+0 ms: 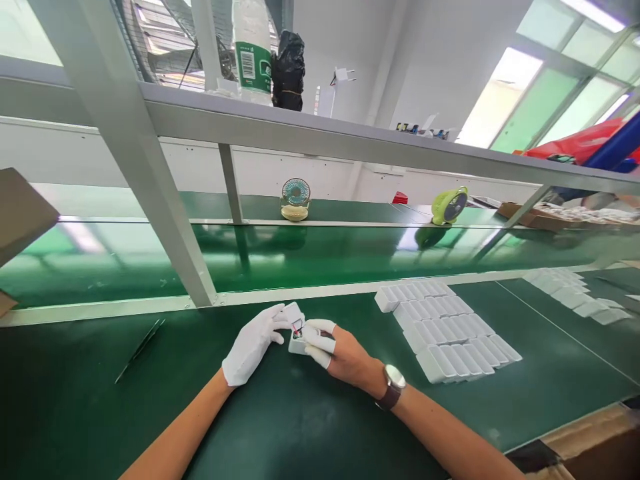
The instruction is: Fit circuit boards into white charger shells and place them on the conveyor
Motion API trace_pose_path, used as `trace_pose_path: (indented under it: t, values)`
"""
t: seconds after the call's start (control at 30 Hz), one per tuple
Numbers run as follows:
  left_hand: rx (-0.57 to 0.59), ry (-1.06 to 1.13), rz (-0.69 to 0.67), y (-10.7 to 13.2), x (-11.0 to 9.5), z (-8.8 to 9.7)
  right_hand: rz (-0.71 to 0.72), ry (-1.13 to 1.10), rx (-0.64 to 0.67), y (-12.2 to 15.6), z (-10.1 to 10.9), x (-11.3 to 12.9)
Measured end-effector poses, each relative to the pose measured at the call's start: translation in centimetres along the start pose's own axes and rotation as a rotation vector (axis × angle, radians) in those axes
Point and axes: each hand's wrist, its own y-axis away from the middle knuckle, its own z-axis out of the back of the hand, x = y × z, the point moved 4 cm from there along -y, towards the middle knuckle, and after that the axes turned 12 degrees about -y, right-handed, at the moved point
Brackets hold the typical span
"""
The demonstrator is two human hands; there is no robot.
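My left hand (254,343), in a white glove, pinches the raised upper part of a small white plastic case (297,345). Bits of red and dark wire show inside the case where its two parts stand apart. White finger covers sit on the fingertips of my right hand (336,348), which grips the case from its right side and hides part of it. A watch is on the right wrist. Off to the left, a pair of dark tweezers (140,350) lies on the green work surface (305,427). Rows of white plastic housings (450,330) lie to the right of my hands.
More white pieces (575,293) lie farther right. A metal frame post (165,200) rises at the left, with a shelf (350,137) above. Behind stand a small teal fan (296,193) and a lime-green fan (449,205). Cardboard (595,440) is at the lower right.
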Motion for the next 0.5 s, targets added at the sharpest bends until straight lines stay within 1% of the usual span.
trace_pose_path:
  t: [0.07, 0.1, 0.17, 0.23, 0.3, 0.4, 0.5]
  values:
    - [0.010, 0.053, -0.033, 0.0, 0.1, 0.1, 0.011, -0.015, -0.071, -0.5, 0.7, 0.5]
    - [-0.003, 0.046, -0.050, 0.0, 0.1, 0.2, 0.006, -0.022, -0.073, -0.6, 0.7, 0.6]
    - [-0.029, -0.002, -0.084, 0.2, 0.1, 0.2, -0.001, -0.048, -0.013, -0.4, -0.1, 0.6]
    - [-0.021, -0.085, -0.092, 0.5, -0.1, -0.1, -0.015, -0.071, 0.073, 0.2, -1.3, 0.4]
    - [0.015, -0.197, -0.076, 0.8, -0.5, -0.7, -0.039, -0.067, 0.112, 0.8, -2.2, 0.1]
    - [0.043, -0.341, -0.021, 1.2, -1.0, -1.4, -0.077, -0.041, 0.125, 1.3, -2.7, -0.2]
    - [0.045, -0.348, 0.044, 1.4, -1.1, -1.6, -0.112, -0.068, 0.151, 1.3, -2.7, -0.2]
